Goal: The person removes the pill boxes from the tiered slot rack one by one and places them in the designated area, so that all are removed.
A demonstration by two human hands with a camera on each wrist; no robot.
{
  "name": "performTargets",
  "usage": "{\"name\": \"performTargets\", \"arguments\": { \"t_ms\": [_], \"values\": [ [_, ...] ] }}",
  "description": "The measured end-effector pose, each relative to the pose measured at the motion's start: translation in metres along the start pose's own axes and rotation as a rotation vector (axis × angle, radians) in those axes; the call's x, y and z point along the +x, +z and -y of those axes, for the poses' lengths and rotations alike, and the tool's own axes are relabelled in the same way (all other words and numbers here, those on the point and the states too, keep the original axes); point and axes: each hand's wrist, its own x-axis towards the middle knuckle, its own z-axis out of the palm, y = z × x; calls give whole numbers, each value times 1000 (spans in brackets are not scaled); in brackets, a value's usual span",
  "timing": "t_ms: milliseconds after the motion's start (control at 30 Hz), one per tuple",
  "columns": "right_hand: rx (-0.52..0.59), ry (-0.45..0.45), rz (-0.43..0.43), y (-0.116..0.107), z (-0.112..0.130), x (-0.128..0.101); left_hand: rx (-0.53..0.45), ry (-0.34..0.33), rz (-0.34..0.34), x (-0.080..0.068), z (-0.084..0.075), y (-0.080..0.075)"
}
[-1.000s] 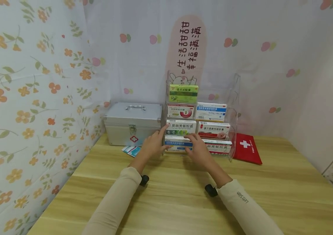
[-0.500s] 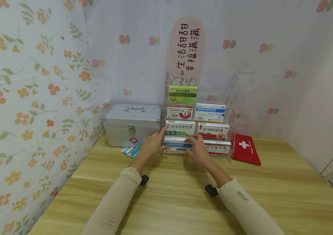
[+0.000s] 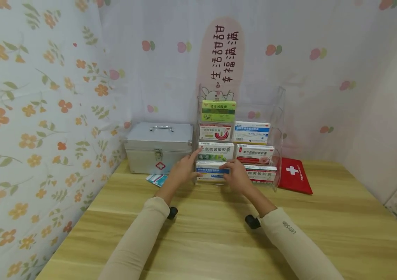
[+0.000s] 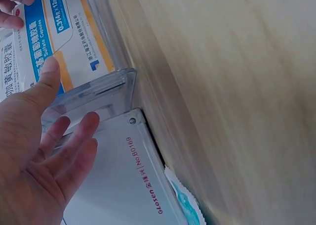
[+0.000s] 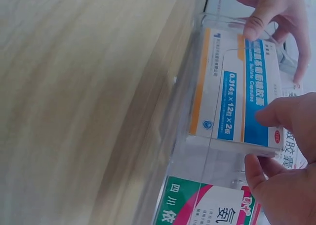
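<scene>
- The blue-and-white medicine box (image 3: 211, 171) sits in the bottom left slot of the clear acrylic rack (image 3: 278, 116), which stands at the back of the bench (image 3: 219, 241).
- Left hand (image 3: 184, 170): fingers straight, resting against the rack's left end, as before.
- Right hand (image 3: 236, 175): fingers pinching the box's right end; it has edged slightly closer to the rack than a second ago.
- A silver case (image 3: 159, 147) stands just left of the rack.
</scene>
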Motion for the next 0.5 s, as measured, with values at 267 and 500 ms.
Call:
{"name": "performTargets", "arguments": {
  "t_ms": [267, 500],
  "values": [
    [14, 12, -12, 0, 0, 1, -13, -6, 3, 0, -1, 3],
    [45, -7, -35, 0, -2, 1, -10, -2, -8, 1, -1, 4]
  ]
}}
